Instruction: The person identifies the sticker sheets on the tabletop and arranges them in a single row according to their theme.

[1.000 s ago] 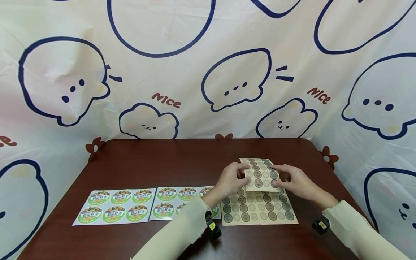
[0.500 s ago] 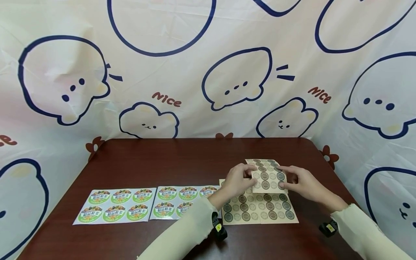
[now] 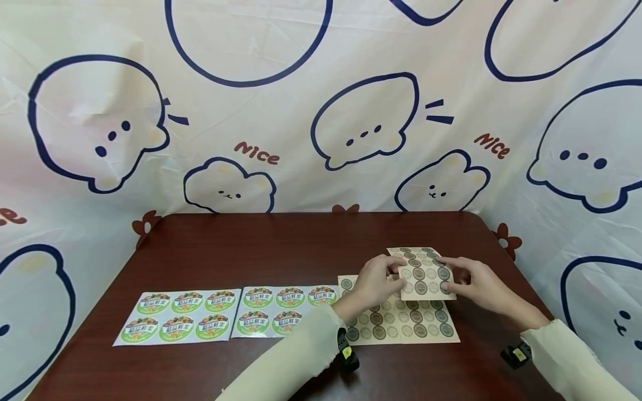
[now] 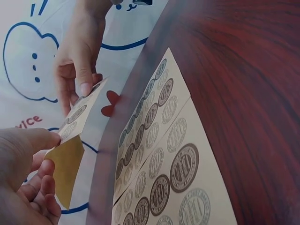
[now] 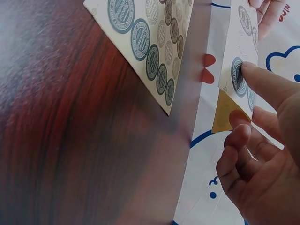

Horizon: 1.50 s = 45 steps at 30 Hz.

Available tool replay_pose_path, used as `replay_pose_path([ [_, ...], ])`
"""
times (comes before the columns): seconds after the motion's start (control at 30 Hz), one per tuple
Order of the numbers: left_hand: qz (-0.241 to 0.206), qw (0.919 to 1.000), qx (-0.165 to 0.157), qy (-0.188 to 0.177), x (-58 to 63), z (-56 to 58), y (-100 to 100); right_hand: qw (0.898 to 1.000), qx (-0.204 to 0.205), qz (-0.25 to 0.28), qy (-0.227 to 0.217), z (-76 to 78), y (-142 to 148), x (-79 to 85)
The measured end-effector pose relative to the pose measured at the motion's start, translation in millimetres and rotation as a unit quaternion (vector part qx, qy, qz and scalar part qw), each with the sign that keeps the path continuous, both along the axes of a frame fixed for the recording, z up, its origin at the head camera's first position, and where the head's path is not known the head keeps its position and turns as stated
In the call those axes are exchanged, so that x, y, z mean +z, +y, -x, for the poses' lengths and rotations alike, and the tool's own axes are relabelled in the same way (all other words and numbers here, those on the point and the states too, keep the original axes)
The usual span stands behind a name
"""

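Observation:
Both hands hold up one cream sticker sheet [image 3: 425,274] printed with rows of dark and pale round seals. The left hand [image 3: 377,281] pinches its left edge between thumb and fingers. On the opposite edge, the right hand [image 3: 478,284] grips with its thumb over the printed face, as the right wrist view shows. The far part of the sheet bends back, and its yellowish back [image 4: 68,171] shows in the left wrist view. Beneath it, two more cream sheets [image 3: 401,334] of the same seals lie side by side on the table, partly covered by the held sheet and left hand.
Two white sheets of green oval labels, the left one [image 3: 175,317] and the right one [image 3: 266,312], lie flat on the dark wooden table [image 3: 281,245]. The left sleeve [image 3: 296,356] overlaps the right sheet's corner. A cartoon-printed cloth [image 3: 291,122] hangs behind and at the sides.
Both hands have shifted to the right, carrying the held sticker sheet with them. More of the lower-left cream sheet's top corner shows now. The sheets on the table stay put.

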<state>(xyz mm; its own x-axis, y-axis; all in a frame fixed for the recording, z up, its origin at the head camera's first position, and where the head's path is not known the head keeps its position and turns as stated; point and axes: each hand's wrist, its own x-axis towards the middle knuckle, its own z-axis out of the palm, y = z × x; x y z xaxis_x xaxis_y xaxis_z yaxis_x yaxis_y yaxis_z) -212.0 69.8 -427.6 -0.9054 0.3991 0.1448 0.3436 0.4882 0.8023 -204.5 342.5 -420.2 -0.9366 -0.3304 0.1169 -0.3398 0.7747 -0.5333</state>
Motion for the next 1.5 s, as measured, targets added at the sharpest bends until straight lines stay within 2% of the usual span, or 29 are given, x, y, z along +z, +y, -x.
replay_pose_path([
  [0.2,0.006,0.9999,-0.001,0.012,0.6,-0.2,6,1.0,-0.005,0.002,-0.006,-3.3,6,-0.6],
  [0.47,0.021,0.9998,0.002,-0.003,1.6,-0.5,15,1.0,0.002,0.01,0.006,-4.4,17,-6.3],
  [0.73,0.038,0.9993,0.004,0.004,-1.8,-2.6,22,1.0,-0.004,0.014,0.014,-7.7,24,-9.2],
  [1.1,0.042,0.9991,-0.003,-0.008,-1.2,-6.6,31,1.0,-0.025,0.006,-0.001,-12.6,31,-4.4],
  [1.5,0.063,0.9979,-0.011,0.001,-1.1,-12.2,47,0.999,-0.032,-0.016,-0.001,-18.4,44,-1.1],
])
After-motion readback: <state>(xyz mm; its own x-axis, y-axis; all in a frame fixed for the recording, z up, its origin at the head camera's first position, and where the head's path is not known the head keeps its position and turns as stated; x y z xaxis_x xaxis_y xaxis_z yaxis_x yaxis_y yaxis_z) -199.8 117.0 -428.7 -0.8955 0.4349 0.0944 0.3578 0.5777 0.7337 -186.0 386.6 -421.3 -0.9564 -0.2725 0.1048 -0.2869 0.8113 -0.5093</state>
